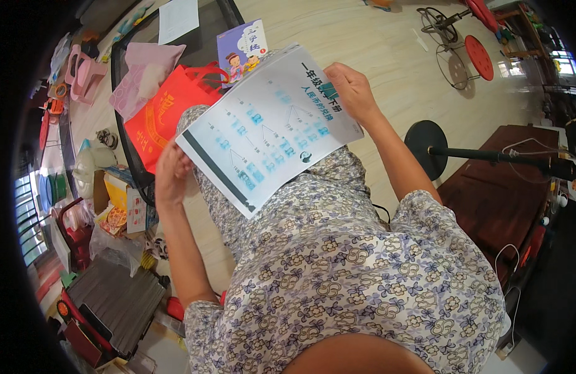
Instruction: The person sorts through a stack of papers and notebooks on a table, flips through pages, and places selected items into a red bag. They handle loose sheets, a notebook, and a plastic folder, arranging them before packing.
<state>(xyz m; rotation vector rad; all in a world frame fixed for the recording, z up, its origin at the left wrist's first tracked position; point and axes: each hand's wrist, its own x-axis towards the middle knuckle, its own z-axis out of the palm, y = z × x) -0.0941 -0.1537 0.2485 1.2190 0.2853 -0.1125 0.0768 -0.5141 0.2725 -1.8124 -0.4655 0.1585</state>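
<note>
A stack of printed paper sheets lies tilted above my lap, with blue pictures and writing on its top page. A green clip sits at its upper right edge. There my right hand grips the stack, thumb on top. At the lower left corner is my left hand, slightly blurred, its fingers partly behind the sheets' edge; its hold is unclear. Just past the stack, a purple picture book rests on a black mesh-topped table. Beside it a red bag lies by a pink patterned pouch.
Another white sheet lies at the table's far end. A round black stand base and a dark red wooden surface are on the right. Red stools stand farther off. Boxes and a pink child's chair are at left.
</note>
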